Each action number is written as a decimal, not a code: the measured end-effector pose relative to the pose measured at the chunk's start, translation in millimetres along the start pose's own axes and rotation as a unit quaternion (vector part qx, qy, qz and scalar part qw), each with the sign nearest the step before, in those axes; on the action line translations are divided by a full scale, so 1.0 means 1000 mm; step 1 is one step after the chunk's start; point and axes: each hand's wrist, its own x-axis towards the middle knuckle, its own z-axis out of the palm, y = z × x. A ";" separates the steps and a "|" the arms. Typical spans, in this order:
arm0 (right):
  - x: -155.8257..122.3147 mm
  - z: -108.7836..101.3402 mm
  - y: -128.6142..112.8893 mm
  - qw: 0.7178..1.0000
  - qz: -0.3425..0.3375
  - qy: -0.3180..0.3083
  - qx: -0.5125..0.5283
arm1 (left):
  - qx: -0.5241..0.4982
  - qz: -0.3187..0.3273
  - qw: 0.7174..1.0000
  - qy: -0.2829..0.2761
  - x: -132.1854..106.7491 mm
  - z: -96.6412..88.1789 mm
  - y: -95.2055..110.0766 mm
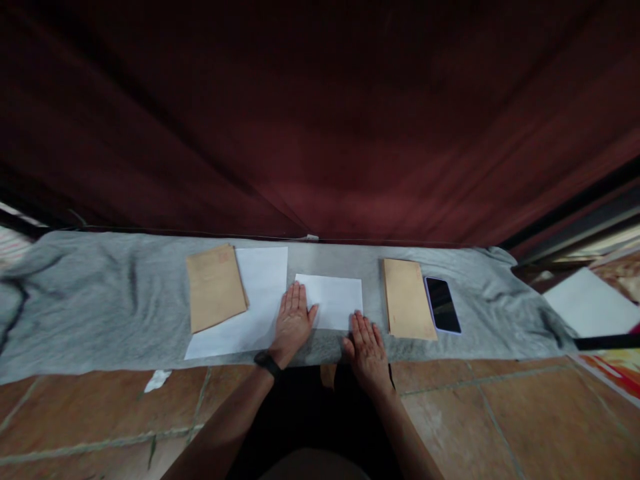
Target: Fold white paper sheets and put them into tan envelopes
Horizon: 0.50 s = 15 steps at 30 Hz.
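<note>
A small folded white sheet (333,300) lies on a grey cloth (100,300) spread over a tiled floor. My left hand (293,320), a black band at its wrist, rests flat with fingers stretched out on the sheet's left edge. My right hand (367,350) lies flat and open at the sheet's lower right corner. To the left, a brown envelope (215,287) sits on a larger white sheet (255,300). To the right lie another brown envelope (407,300) and a dark phone (443,305).
A dark red curtain (320,120) hangs behind the cloth. A white paper scrap (157,380) lies on the terracotta tiles (525,413) at the cloth's front edge. Another white sheet (590,303) and a colourful printed item (617,370) are at the far right.
</note>
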 end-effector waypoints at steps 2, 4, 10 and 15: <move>0.000 0.001 0.000 1.000 0.003 0.003 0.004 | 0.011 -0.008 1.000 0.007 -0.003 -0.003 -0.002; 0.000 0.001 0.000 1.000 0.009 0.006 0.005 | 0.021 -0.011 1.000 0.009 -0.005 -0.006 -0.003; -0.001 0.004 -0.001 1.000 0.009 0.005 0.000 | 0.043 -0.006 0.999 -0.008 -0.011 -0.019 -0.015; -0.002 0.008 0.001 1.000 0.000 0.025 -0.004 | 0.054 -0.017 0.997 -0.046 -0.018 -0.036 -0.026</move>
